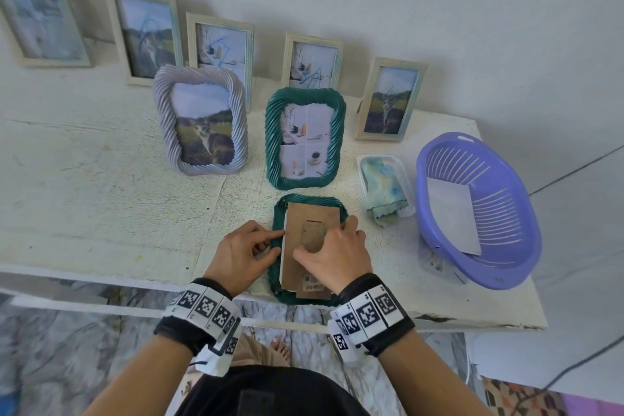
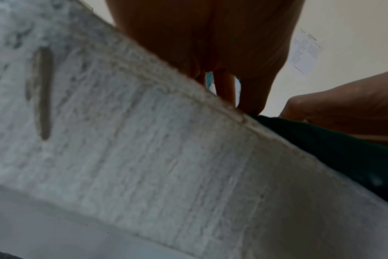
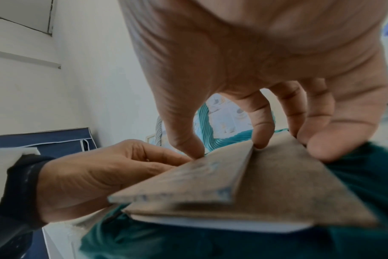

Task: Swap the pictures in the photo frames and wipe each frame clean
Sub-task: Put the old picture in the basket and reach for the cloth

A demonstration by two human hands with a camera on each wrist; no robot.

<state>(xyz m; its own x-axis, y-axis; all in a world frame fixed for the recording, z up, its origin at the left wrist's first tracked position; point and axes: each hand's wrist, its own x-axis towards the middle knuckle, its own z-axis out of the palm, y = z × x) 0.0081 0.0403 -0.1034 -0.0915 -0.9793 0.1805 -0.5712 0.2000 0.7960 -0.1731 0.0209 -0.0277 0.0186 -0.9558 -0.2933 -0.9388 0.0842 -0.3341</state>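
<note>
The right hand (image 1: 337, 257) has its grip on the brown backing board (image 1: 312, 213), fingertips (image 3: 260, 138) curled against the board's stand flap and far edge. The left hand (image 1: 241, 253) pinches the board's left edge, where a white sheet shows beneath. The board sits in a green frame (image 1: 277, 223) lying face down at the desk's (image 1: 101, 196) near edge, long axis running away from the person. Beyond it stand a second green frame (image 1: 304, 138) and a lilac frame (image 1: 201, 125), both upright.
</note>
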